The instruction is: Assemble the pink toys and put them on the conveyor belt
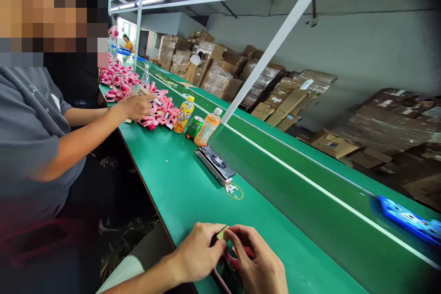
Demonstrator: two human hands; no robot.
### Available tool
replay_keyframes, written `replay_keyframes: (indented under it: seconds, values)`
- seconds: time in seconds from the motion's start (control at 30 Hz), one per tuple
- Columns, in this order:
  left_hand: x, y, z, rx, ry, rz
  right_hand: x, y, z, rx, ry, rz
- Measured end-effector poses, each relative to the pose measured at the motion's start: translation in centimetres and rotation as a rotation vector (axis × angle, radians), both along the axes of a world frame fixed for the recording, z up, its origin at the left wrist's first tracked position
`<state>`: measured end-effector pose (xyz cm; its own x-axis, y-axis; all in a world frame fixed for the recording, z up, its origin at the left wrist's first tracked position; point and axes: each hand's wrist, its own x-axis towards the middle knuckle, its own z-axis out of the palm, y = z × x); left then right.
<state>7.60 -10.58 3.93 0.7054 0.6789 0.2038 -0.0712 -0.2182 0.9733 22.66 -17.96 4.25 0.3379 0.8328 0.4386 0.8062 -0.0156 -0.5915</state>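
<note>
Left hand (pixel 196 255) here beside right hand (pixel 260 257) at the workbench (pixel 161 165), package (pixel 216 161) ahead, drink can (pixel 195 126) beyond between two bottles (pixel 208 127), conveyor belt (pixel 292 197) right, cartons (pixel 222 78) stacked behind.

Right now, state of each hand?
Left hand: closed, pinching a small yellowish piece.
Right hand: fingers curled over a pink item; whether it grips can't be told.

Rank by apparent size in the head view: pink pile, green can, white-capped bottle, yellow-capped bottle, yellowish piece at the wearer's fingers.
1. Pink pile
2. White-capped bottle, yellow-capped bottle: too alike to rank
3. Green can
4. Yellowish piece, partly hidden
</note>
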Motion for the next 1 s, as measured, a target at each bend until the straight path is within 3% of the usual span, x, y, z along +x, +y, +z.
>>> replay_keyframes:
  seconds: [0.17,0.4,0.6,0.73,0.83,1.0]
  values:
    - [-0.2,-0.3,0.0,-0.042,-0.006,-0.005,-0.3,0.1,0.8,-0.077,-0.148,0.129]
    - [0.2,-0.3,0.2,-0.086,-0.030,0.023,-1.4,-0.3,-0.6,0.081,-0.471,0.017]
    - [0.1,-0.4,-0.1,-0.132,-0.049,0.058,-2.0,-0.1,0.5,0.054,-0.422,0.063]
    - [0.3,-0.3,-0.4,-0.188,-0.066,0.088,-2.9,-0.6,0.7,0.053,-0.557,0.059]
    - [0.2,0.0,-0.8,-0.240,-0.120,0.013,-3.7,-1.3,1.1,0.041,-0.593,0.128]
    - [-0.3,0.9,-1.4,-0.501,-0.130,-0.199,-4.7,-4.4,0.7,-0.029,-0.558,0.178]
